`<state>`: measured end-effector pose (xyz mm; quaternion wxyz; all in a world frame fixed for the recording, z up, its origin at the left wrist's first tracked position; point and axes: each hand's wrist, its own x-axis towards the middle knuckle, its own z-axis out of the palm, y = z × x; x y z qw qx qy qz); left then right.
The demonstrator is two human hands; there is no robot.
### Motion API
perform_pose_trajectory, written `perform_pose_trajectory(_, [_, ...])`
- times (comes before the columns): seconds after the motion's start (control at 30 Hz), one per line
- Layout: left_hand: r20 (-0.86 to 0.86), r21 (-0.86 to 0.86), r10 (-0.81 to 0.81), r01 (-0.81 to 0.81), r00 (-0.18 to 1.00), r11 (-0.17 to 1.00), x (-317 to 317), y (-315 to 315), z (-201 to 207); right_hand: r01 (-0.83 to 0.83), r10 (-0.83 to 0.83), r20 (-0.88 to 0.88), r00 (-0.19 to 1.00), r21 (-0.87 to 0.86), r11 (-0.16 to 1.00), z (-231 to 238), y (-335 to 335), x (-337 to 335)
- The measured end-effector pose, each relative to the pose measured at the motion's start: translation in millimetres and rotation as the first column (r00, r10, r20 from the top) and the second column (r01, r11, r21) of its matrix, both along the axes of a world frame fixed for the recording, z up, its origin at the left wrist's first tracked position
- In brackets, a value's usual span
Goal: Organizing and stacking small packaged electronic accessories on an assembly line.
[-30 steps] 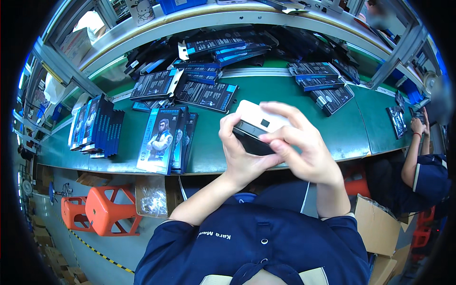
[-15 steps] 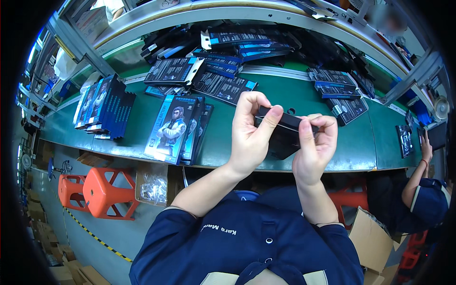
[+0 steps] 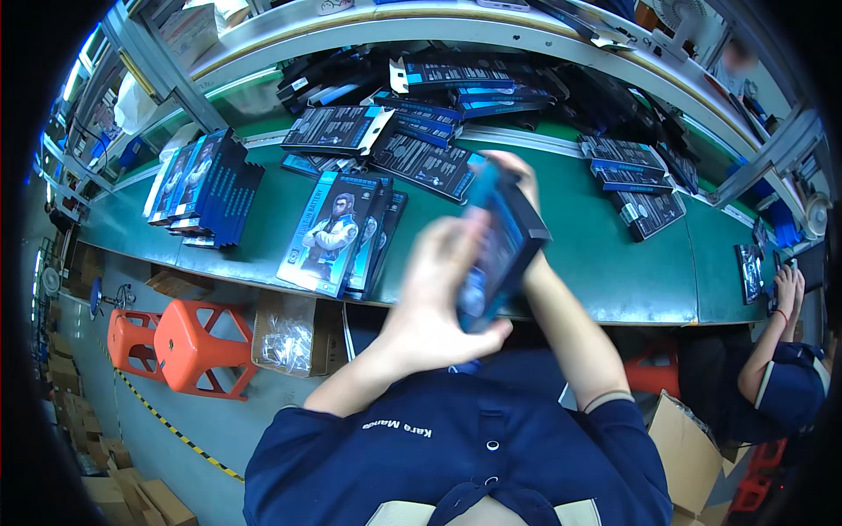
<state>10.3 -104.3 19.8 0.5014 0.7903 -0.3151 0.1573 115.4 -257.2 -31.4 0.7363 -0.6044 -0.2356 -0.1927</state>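
Note:
A flat black-and-blue product box (image 3: 509,250), blurred by motion, is tilted up on its edge over the front of the green table. My right hand (image 3: 519,171) closes round its far end, mostly hidden behind it. Along the box's left face and near end lies my left hand (image 3: 434,302), its fingers smeared by motion and its thumb at the bottom edge. Just to the left, several similar boxes (image 3: 320,230) with a figure in a white jacket on the front lie overlapped on the table.
A neat row of boxes (image 3: 206,188) stands at the table's left. Loose boxes (image 3: 421,162) pile up at the back, with a smaller stack (image 3: 627,167) at right. Orange stools (image 3: 197,346) and a carton of clear plastic (image 3: 288,342) are below left. A co-worker's hands (image 3: 788,294) are far right.
The box has turned from being pinched at its end by both hands to standing on edge, its printed face showing. My left hand moved down and toward me, my right hand to the far end.

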Motion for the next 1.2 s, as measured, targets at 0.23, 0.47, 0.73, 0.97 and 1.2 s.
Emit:
perform_pose_trajectory(0.23, [0.154, 0.676, 0.79, -0.646, 0.593, 0.353, 20.4, 96.3, 20.8, 0.442, -0.022, 0.443, 0.896, -0.889, 0.12, 4.6, -31.9, 35.4])
perform_pose_trajectory(0.47, [0.264, 0.724, 0.277, -0.38, 0.924, 0.576, 39.3, 15.2, 1.9, 0.317, -0.086, 0.305, 0.949, -0.919, 0.235, -4.9, -94.2, -28.6])
perform_pose_trajectory(0.73, [0.193, 0.813, 0.143, -0.24, 0.971, 0.531, 81.8, -50.5, -48.4, 0.92, -0.9, 0.413, 0.14, -0.39, -0.036, -32.4, -325.7, -87.2])
perform_pose_trajectory(0.97, [0.258, 0.651, 0.12, -0.264, 0.959, 0.712, 56.4, -67.9, -63.2, 0.605, -0.855, 0.08, -0.513, -0.673, -0.426, -44.5, -498.6, -115.1])
perform_pose_trajectory(1.2, [0.323, 0.64, 0.034, -0.244, 0.946, 0.728, 60.1, -74.9, -60.5, 0.211, -0.869, 0.2, -0.453, -0.923, -0.323, -37.0, -559.1, -111.6])
